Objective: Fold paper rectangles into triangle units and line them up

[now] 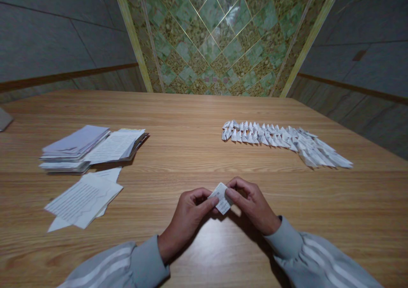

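A small square of folded paper [222, 199] with print on it is held just above the table, tilted so it looks like a diamond. My left hand [194, 207] pinches its left side, thumb on top. On the right side my right hand [251, 201] grips it between thumb and fingers. The fingertips beneath the paper are mostly hidden. Beyond my right hand stand rows of small folded paper pieces [255, 133] with pointed tips. Longer folded paper pieces [321, 152] lie at their right end.
Left of my hands, loose printed sheets [84, 196] overlap on the wooden table [178, 131]. Behind them are a stack of papers [75, 145] and a printed sheet [116, 145] on a second pile. A pale object [4, 119] shows at the far left edge.
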`<state>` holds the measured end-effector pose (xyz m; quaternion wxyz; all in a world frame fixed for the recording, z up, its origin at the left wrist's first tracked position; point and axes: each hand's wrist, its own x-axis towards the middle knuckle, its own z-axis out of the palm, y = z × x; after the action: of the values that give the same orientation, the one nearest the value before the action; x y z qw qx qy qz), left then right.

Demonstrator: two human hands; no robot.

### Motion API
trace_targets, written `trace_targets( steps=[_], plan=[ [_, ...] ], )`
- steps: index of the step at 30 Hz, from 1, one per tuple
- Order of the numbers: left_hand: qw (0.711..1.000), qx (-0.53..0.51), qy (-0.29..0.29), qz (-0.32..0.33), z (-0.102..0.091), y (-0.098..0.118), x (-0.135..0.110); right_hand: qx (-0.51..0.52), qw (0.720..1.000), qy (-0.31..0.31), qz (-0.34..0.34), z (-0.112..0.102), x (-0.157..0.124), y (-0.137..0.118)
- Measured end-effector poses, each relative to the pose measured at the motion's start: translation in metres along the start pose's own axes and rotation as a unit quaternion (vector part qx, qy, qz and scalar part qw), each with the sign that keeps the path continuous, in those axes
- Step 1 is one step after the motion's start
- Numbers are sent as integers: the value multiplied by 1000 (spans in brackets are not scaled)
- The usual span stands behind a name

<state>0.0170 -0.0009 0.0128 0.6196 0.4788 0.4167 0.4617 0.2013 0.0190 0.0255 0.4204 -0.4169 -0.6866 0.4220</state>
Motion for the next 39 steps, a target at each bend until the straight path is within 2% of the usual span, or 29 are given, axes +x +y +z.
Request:
trace_targets(
  steps=[4,9,11,13,17,20,24,29,34,39],
  plan=[
    [999,9,40,2,0,3,0,-23,1000,16,-10,-4,1,3],
    [999,25,40,18,-1,4,1,-70,995,36,-57,-6,2,4],
    [995,62,54,60,-4,4,1,-99,992,33,-74,-9,3,4],
    [980,126,75,131,-7,5,2,-140,985,19,-101,-12,4,2],
    [929,244,89,265,-15,4,4,-208,962,-3,-179,-18,5,-2],
    [900,303,69,307,-19,0,6,-230,951,-22,-205,-18,5,-2],
    [866,371,56,331,-22,-3,7,-264,939,-60,-213,-18,5,3],
    [838,412,44,354,-23,-3,8,-252,937,-70,-233,-20,7,8],
    [831,427,43,355,-23,-4,9,-260,930,-78,-247,-20,7,6],
    [836,427,36,344,-23,-6,10,-282,920,-71,-261,-18,7,3]
  ],
)
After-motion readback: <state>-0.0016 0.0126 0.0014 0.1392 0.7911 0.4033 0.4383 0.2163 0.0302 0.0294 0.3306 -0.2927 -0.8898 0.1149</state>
